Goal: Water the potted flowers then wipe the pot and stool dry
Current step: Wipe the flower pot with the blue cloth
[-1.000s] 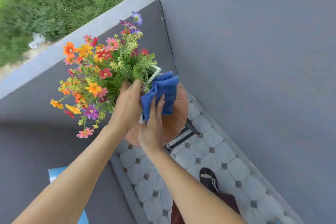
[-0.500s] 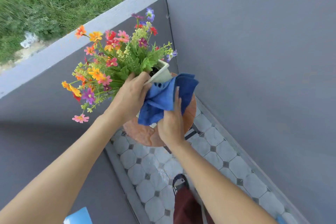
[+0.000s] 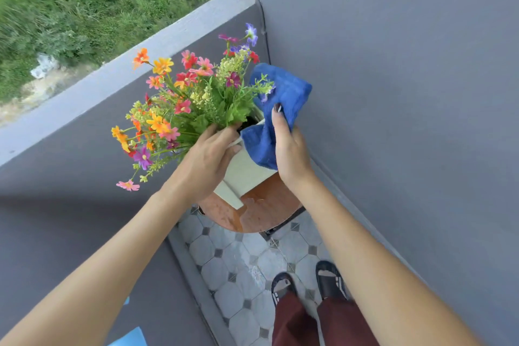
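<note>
White square pot (image 3: 247, 174) tilted on round wooden stool (image 3: 261, 213), only one lower corner seemingly bearing. Left hand (image 3: 207, 160) wrapped over rim, holding it. Right hand (image 3: 290, 149) pinching blue cloth (image 3: 280, 109) against pot's far side, fingers closed on fabric. Flowers (image 3: 182, 104) lean out left. Risk: pot slipping off wet seat, soil spilling over tipped rim. Puddle on stool not yet wiped. Narrow grey-walled balcony corner, tiled floor (image 3: 238, 275), grass (image 3: 84, 3) beyond parapet (image 3: 112, 76).
</note>
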